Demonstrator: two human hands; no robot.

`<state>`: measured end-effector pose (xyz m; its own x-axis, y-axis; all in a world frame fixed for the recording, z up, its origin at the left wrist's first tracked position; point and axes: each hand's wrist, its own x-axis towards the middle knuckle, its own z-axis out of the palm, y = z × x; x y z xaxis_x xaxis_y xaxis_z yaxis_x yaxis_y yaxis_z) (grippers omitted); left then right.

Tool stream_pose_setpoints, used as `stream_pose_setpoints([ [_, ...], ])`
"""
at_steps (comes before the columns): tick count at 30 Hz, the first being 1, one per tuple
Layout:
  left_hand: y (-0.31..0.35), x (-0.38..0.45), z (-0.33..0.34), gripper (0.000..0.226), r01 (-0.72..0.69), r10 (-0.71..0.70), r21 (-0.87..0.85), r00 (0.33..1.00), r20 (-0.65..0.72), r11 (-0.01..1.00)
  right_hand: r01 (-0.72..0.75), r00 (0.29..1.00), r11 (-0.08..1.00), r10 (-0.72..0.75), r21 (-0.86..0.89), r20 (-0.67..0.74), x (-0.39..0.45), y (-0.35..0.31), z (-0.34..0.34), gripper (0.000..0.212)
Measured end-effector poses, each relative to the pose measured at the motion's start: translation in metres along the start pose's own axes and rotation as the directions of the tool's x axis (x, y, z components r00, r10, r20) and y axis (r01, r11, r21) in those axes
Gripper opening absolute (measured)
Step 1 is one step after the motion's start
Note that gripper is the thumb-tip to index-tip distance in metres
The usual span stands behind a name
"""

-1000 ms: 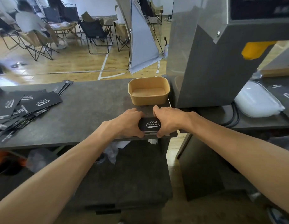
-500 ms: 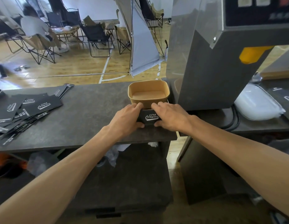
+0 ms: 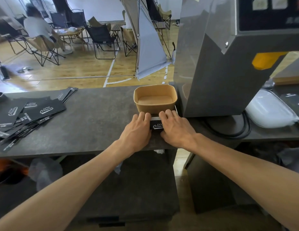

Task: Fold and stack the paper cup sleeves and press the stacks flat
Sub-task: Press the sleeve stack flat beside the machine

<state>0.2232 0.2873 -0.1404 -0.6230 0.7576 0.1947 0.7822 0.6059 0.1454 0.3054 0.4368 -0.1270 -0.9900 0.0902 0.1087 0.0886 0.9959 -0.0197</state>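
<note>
A small stack of folded black paper cup sleeves (image 3: 156, 125) with white lettering lies on the dark counter (image 3: 95, 124), right in front of a brown paper bowl (image 3: 155, 98). My left hand (image 3: 138, 129) lies flat on the stack's left end and my right hand (image 3: 175, 129) on its right end, fingers stretched forward and pressing down. Only the printed middle of the stack shows between them. A loose pile of unfolded black sleeves (image 3: 25, 115) is spread over the counter's left part.
A tall grey metal machine (image 3: 228, 64) stands just right of the bowl, with black cables (image 3: 235, 130) and a white plastic lid (image 3: 269, 110) beyond it. Past the counter are a wooden floor, folding chairs and a seated person (image 3: 36, 27).
Both hands slid the stack away from the counter's front edge up to the bowl. Their fingers went from gripping its ends to lying flat on top.
</note>
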Motion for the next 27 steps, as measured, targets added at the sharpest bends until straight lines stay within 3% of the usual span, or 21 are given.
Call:
stream_pose_setpoints([
  [5,0.002,0.000,-0.005,0.041,0.019,-0.019,-0.018,0.999,0.043,1.000,-0.060,0.998,0.992,0.058,0.115,0.023,0.010,0.002,-0.003,0.039],
  [8,0.004,0.002,-0.013,0.048,0.017,-0.019,0.036,0.999,0.041,0.999,-0.164,0.979,0.968,0.136,0.189,0.152,0.020,0.006,-0.016,0.025],
  [13,0.008,0.004,-0.024,0.070,-0.092,0.092,0.208,0.996,0.011,0.974,-0.311,0.901,0.913,0.196,0.264,0.386,0.031,0.011,-0.034,0.019],
  [16,0.010,0.006,-0.028,0.058,-0.111,0.111,0.224,0.994,0.015,0.968,-0.359,0.867,0.856,0.159,0.372,0.472,0.035,0.015,-0.036,0.019],
  [19,0.007,0.008,-0.030,0.052,-0.092,0.084,0.168,0.995,0.059,0.981,-0.320,0.891,0.853,0.123,0.412,0.438,0.032,0.019,-0.039,0.031],
  [23,-0.001,0.010,-0.034,0.053,-0.034,0.028,0.033,0.986,0.167,0.999,-0.098,0.963,0.954,0.020,0.282,0.268,0.022,0.024,-0.045,0.036],
  [27,-0.010,0.018,-0.037,0.037,-0.039,0.029,0.036,0.965,0.260,0.999,0.055,0.947,0.990,-0.092,0.126,0.307,0.017,0.027,-0.040,0.047],
])
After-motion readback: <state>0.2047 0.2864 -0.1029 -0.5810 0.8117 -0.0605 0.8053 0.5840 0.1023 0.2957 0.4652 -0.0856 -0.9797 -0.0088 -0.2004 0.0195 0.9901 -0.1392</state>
